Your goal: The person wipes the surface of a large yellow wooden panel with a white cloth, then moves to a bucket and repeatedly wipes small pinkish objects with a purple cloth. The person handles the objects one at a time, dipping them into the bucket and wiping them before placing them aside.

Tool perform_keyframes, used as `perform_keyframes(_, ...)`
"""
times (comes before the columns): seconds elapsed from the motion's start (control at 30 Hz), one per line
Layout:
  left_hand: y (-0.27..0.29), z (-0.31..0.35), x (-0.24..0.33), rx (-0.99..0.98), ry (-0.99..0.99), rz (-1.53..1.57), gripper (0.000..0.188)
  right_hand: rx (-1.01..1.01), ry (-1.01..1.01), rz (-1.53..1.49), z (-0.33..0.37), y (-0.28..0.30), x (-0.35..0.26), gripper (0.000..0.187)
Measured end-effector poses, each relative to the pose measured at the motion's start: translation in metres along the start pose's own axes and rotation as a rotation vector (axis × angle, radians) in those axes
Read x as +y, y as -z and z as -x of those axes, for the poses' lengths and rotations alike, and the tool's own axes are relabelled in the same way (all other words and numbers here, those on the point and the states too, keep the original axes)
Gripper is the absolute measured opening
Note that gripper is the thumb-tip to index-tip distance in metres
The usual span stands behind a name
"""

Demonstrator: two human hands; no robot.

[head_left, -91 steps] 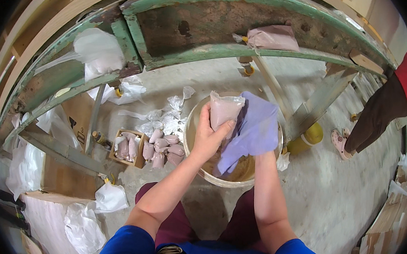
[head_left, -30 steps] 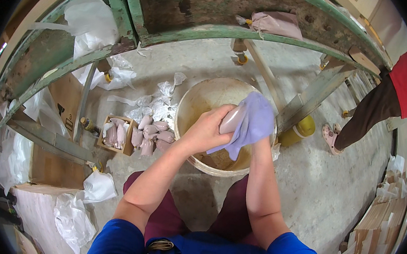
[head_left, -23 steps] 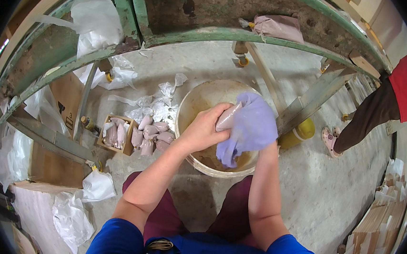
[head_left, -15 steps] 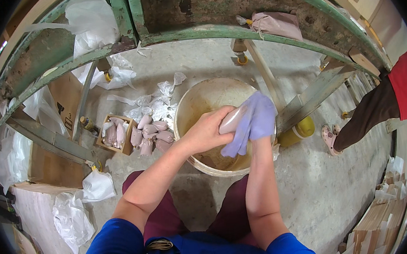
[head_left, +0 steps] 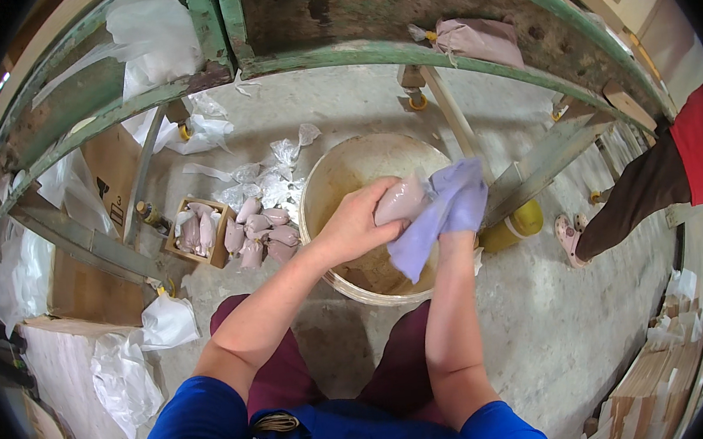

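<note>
Over a round whitish tub [head_left: 322,265], my left hand [head_left: 360,220] is wrapped round a small clear plastic bag [head_left: 400,200] packed with a pinkish filling. The bag lies tilted, its narrower end toward the right. A purple cloth [head_left: 442,212] covers my right hand [head_left: 459,203] and hangs down beside the bag; most of those fingers are hidden by it. The cloth meets the bag's right end. Brown residue stains the tub's inside.
Several filled pinkish bags [head_left: 258,237] lie on the floor left of the tub, beside a wooden box [head_left: 219,245] holding more. Behind stands a green metal bench [head_left: 339,58] bearing a larger tied bag [head_left: 478,42]. A yellow-green container [head_left: 522,222] and a person's leg [head_left: 632,201] are at right.
My right hand and the cloth have shifted slightly right, away from the bag's body. More of the bag now shows in my left hand.
</note>
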State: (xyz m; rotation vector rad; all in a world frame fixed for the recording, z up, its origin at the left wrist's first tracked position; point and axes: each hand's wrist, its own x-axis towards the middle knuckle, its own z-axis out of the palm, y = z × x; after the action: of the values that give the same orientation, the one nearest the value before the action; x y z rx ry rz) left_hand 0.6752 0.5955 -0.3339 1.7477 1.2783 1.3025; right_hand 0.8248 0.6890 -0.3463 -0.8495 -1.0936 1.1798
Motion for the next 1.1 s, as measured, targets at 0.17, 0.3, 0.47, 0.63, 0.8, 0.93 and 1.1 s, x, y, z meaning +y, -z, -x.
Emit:
perform_keyframes(0.17, -0.005, -0.003, 0.001, 0.252, 0.018, -0.053, 0.057, -0.197, 0.449, 0.535, 0.003, 0.0, 0.01, 0.011)
perform_keyframes(0.3, -0.008, 0.0, -0.003, 0.312, -0.016, -0.094, 0.06, -0.429, 0.67, 1.037, 0.015, -0.014, 0.0, 0.013)
perform_keyframes(0.47, -0.004, -0.003, -0.015, 0.232, 0.007, 0.201, 0.06, -0.333, 0.056, 0.12, 0.024, -0.017, 0.0, 0.01)
perform_keyframes(0.63, 0.005, -0.007, -0.012, 0.319, 0.029, 0.252, 0.064, -0.354, -0.172, -0.261, 0.022, -0.027, -0.006, 0.018)
perform_keyframes(0.8, -0.007, -0.004, -0.011, 0.37, 0.002, 0.037, 0.064, -0.45, 0.689, 1.04, 0.022, -0.031, -0.016, 0.021)
perform_keyframes(0.93, -0.006, -0.005, -0.014, 0.27, 0.049, 0.215, 0.066, -0.461, 0.477, 0.794, 0.02, -0.024, -0.016, 0.015)
perform_keyframes(1.1, 0.001, -0.007, -0.014, 0.19, 0.155, 0.538, 0.069, -0.26, -0.2, -0.117, 0.024, -0.027, -0.014, 0.014)
